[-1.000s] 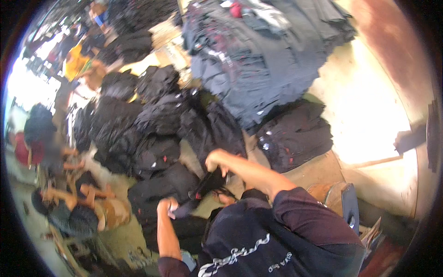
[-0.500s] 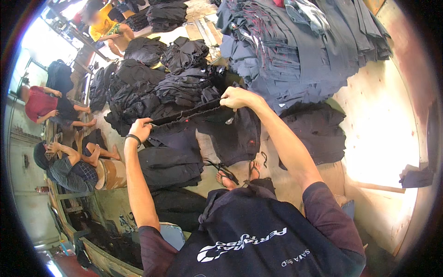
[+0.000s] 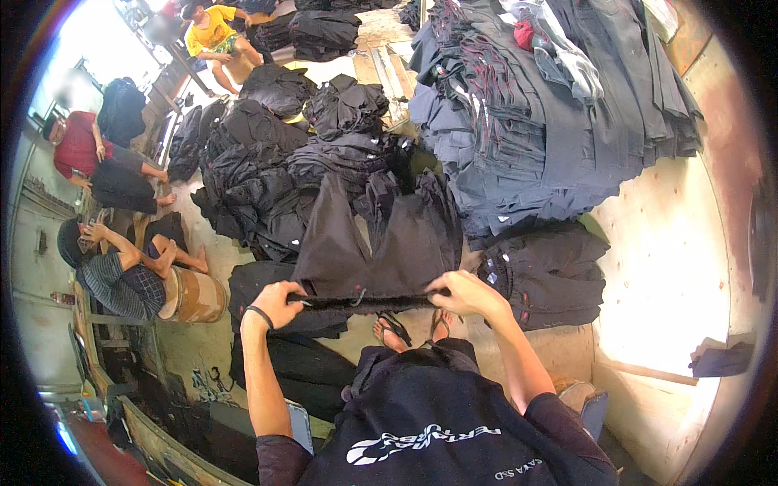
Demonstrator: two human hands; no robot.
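A pair of black trousers is stretched out in front of me by its dark waistband, with the two legs spreading away toward the far heap. My left hand is closed on the left end of the waistband. At the other end, my right hand pinches it between thumb and fingers. The band runs taut and nearly level between them, just beyond my sandalled feet. A small red mark and a pale loose thread show near its middle.
Beyond the trousers lies a heap of black garments. A tall stack of dark grey trousers rises at the far right, with folded black garments nearer. Several people sit at the left, one on a wooden drum.
Both hands have drawn the waistband toward me and levelled it from a slant. The trouser legs now lie spread out beyond it. A seated person in red has a dark cloth over the lap.
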